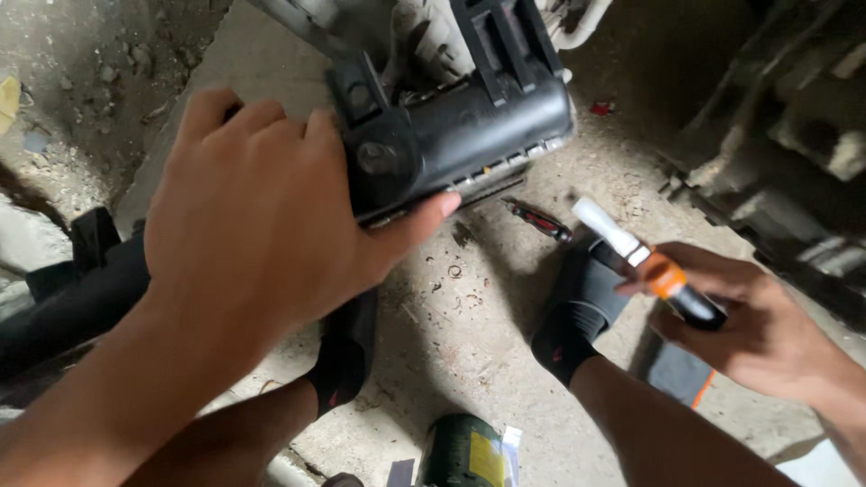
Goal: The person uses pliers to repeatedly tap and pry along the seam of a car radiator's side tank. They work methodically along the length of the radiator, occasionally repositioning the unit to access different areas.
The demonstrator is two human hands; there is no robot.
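My left hand [262, 225] grips the lower left corner of a large black plastic part [460, 126] that is held up over the concrete floor, thumb pressed under its bottom edge. Off to the right and lower, my right hand [753, 316] holds a small tube [645, 261] with a white nozzle, an orange collar and a dark body; the nozzle points up and left toward the black part without touching it. A red and black screwdriver [538, 220] lies on the floor between the two hands.
My feet in black socks [577, 311] rest on the dusty concrete floor [451, 325]. A green can [465, 451] stands at the bottom edge. Greasy machine parts [785, 135] fill the right side. Rubble lies at the upper left.
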